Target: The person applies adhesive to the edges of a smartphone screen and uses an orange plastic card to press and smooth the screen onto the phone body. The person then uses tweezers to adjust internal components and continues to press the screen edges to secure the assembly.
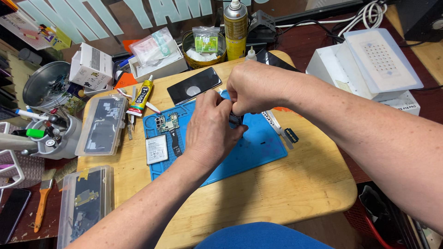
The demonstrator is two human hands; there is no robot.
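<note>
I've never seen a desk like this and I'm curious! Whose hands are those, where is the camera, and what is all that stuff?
The camera sits on a person's head and looks down at their own two bare hands. The left hand and right hand meet over a blue mat on a wooden table, pinching one small dark part together; it is too hidden to name. On the mat lie a circuit board and a flat battery. Nearby are a dark phone panel, a glue tube and a spray can.
</note>
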